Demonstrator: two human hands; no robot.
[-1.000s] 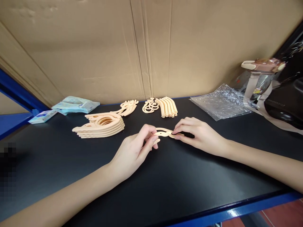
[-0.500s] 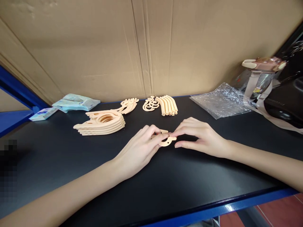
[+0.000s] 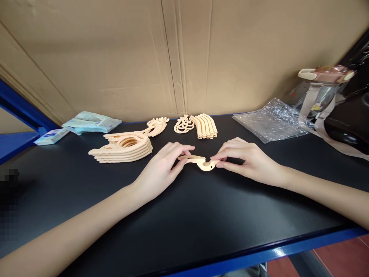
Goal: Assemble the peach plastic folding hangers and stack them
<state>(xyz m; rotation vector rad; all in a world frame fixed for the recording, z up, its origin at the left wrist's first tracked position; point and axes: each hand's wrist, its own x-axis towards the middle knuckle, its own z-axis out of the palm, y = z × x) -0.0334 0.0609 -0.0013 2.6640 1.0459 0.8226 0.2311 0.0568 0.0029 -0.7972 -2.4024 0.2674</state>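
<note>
**A:** What is in your hands?

**B:** A flat peach plastic piece (image 3: 201, 163). It bends like a hook and has 1 tiny hole near its right end.

**A:** How do you hold it?

**B:** My left hand (image 3: 161, 171) pinches its left end with thumb and fingers. My right hand (image 3: 248, 159) pinches the right end.

**A:** Where is it?

**B:** Low over the middle of the black table (image 3: 201, 223). A stack of peach pieces (image 3: 123, 148) lies nearer the back left corner.

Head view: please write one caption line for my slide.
Left hand and right hand pinch opposite ends of a peach plastic piece over a black table, hanger stack behind.
</note>
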